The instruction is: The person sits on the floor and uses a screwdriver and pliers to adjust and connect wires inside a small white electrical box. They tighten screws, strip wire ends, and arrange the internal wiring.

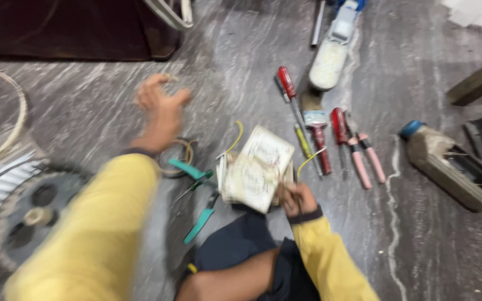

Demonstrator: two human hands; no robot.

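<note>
Nearest, a bent knee in dark cloth is seen at the bottom edge, and just above it the right hand [298, 199] is closed around the lower right corner of a dusty, cream-coloured block [256, 168] with yellow wires, which is held tilted just over the floor. Beside the block, on its left, teal-handled pliers [201, 196] are laid, touching a small coil of wire [177, 158]. Little free room is left around the block: a row of tools is placed close on its right, namely a red screwdriver [289, 89], a paint brush [315, 125] and pink-handled pliers [362, 156]. The left hand [160, 106] is raised further out in a yellow sleeve, blurred, with the fingers loosely spread and nothing held. At the left edge a grey fan motor part [26, 214] is found. Further right, a dirty plastic canister [453, 167] is lying on its side. The surface is grey veined stone floor [419, 234], open at the lower right; dark furniture is seen at the far top left.
</note>
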